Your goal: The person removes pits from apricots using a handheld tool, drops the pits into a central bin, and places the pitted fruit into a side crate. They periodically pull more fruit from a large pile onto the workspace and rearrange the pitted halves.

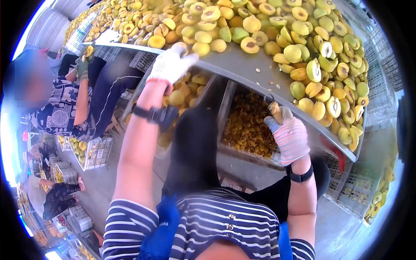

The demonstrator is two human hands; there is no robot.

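My left hand (172, 65), in a white glove, reaches to the near edge of the metal table (242, 71). Its thumb and fingers are spread, and a yellow peach half (180, 47) lies right at the fingertips; I see no firm grip on it. In a striped, pale glove, my right hand (291, 136) is closed round the wooden handle of a pitting spoon (274, 108) with a looped metal end. That tool hangs over a bin of brownish pits and scraps (249, 121) below the table edge. Many peach halves (249, 44), some with pits showing, are heaped on the table.
Under the table, left of my knee, a second bin holds yellow peach pieces (177, 97). A co-worker in a patterned top (60, 106) sits at the left, with gloved hands on a fruit. Fruit-filled plastic crates (97, 151) stand on the floor; more crates (355, 188) are at the right.
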